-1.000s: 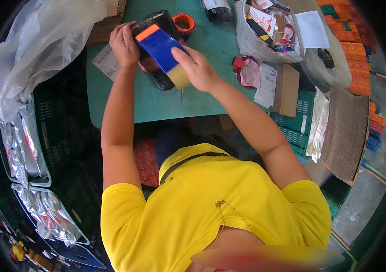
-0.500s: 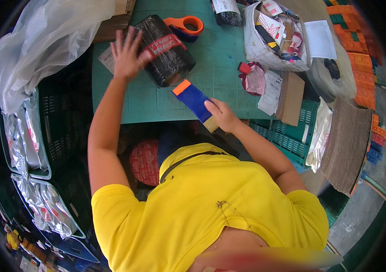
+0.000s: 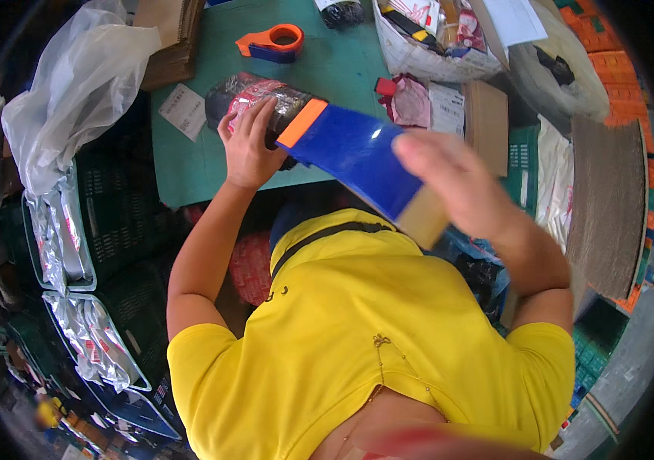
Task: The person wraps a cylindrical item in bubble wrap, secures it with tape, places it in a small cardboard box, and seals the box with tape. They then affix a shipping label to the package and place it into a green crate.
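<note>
A black-wrapped package (image 3: 287, 93) with red printed tape lies on its side on the green table (image 3: 200, 172). My left hand (image 3: 250, 153) grips its near side, fingers bent over the wrapping. Blurred in part, my right hand (image 3: 469, 188) is closed around a blue tape dispenser (image 3: 357, 149) with an orange front edge and a tan roll end. That orange edge is at the package's right end, close to my left fingers; whether it touches cannot be made out. A second tape dispenser (image 3: 256, 44), orange and blue, lies farther back. Left of the package is a white label sheet (image 3: 183, 111).
A white bin (image 3: 457, 67) of mixed items stands back right, near a pink-red cloth bundle (image 3: 410, 105), printed paper (image 3: 446, 110) and a cardboard box (image 3: 486, 126). At left, a clear plastic bag (image 3: 74, 100) hangs over crates holding silver pouches (image 3: 62, 230). Brown cardboard (image 3: 607, 207) stands right.
The package has turned and come nearer to me. My left hand went from spread fingers to gripping it. My right hand rose rightward with the dispenser, which looks larger.
</note>
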`<state>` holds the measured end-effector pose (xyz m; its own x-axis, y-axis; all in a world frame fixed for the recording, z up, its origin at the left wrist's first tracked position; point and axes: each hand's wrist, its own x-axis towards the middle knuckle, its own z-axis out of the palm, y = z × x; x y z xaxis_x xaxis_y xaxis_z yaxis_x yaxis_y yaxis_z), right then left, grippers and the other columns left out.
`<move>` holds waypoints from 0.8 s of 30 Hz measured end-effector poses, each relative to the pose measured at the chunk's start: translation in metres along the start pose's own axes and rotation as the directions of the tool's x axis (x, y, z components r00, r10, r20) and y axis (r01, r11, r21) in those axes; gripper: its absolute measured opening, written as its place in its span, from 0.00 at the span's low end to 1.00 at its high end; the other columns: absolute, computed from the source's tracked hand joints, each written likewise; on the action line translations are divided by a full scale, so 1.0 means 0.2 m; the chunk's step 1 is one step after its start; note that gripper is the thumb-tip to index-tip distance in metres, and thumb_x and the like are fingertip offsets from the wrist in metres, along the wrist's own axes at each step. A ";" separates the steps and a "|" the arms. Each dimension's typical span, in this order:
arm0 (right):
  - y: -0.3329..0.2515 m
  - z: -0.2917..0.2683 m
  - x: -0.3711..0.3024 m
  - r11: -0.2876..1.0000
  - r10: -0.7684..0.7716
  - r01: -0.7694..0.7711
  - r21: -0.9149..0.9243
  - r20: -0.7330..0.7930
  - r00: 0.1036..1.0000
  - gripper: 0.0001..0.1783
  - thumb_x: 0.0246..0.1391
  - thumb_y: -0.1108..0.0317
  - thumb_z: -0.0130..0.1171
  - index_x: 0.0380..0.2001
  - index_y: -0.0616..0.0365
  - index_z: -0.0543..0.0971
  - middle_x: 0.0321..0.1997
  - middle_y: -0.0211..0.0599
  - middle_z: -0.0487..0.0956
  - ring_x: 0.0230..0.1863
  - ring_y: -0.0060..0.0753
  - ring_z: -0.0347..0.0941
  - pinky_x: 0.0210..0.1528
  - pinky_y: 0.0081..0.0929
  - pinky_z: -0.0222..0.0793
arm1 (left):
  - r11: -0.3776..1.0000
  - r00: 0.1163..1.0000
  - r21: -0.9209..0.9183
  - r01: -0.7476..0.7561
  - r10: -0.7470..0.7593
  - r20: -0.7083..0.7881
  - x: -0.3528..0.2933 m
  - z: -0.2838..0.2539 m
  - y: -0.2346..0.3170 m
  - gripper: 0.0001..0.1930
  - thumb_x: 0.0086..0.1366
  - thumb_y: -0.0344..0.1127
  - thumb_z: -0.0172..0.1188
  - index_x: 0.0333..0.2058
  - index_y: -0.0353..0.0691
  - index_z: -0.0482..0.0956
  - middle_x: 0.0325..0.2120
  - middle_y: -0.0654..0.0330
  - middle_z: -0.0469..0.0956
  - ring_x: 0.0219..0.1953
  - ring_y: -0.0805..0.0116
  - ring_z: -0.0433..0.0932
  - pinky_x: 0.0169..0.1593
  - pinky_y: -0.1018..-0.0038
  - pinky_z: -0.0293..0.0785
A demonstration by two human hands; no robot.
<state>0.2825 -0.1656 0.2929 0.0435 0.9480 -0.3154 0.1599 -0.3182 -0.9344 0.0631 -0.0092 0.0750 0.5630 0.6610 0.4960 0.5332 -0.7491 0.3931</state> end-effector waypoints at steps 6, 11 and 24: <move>-0.14 -0.31 -0.23 0.948 0.312 -0.304 -0.089 0.087 0.946 0.28 0.62 0.48 0.53 0.44 0.68 0.78 0.42 0.39 0.80 0.44 0.25 0.74 0.49 0.23 0.67 | 0.793 0.883 -0.412 0.450 -0.463 0.073 0.09 -0.13 0.12 0.28 0.44 0.35 0.73 0.48 0.40 0.81 0.41 0.53 0.81 0.44 0.59 0.78 0.53 0.65 0.69; 0.16 -0.17 0.17 0.829 0.442 -0.327 -0.455 0.174 0.880 0.40 0.59 0.35 0.46 0.45 0.69 0.78 0.43 0.47 0.81 0.45 0.37 0.75 0.51 0.33 0.68 | 0.347 0.709 -0.779 0.522 -0.685 0.170 0.14 -0.13 -0.02 0.22 0.55 0.25 0.67 0.51 0.29 0.77 0.37 0.60 0.80 0.37 0.76 0.76 0.45 0.80 0.72; 0.54 0.22 0.58 0.769 0.233 -0.305 -0.562 -0.198 0.952 0.33 0.58 0.39 0.51 0.34 0.66 0.80 0.30 0.48 0.81 0.33 0.45 0.80 0.35 0.39 0.74 | 0.406 0.767 -0.753 0.517 -0.611 0.197 0.02 -0.23 -0.17 0.21 0.59 0.36 0.66 0.47 0.31 0.74 0.42 0.56 0.75 0.46 0.71 0.71 0.54 0.75 0.66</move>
<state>0.2619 -0.0902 0.1478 0.2741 0.8304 -0.4851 0.6639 -0.5283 -0.5293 0.0175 0.0162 0.0997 0.2308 0.9729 -0.0125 0.0325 0.0051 0.9995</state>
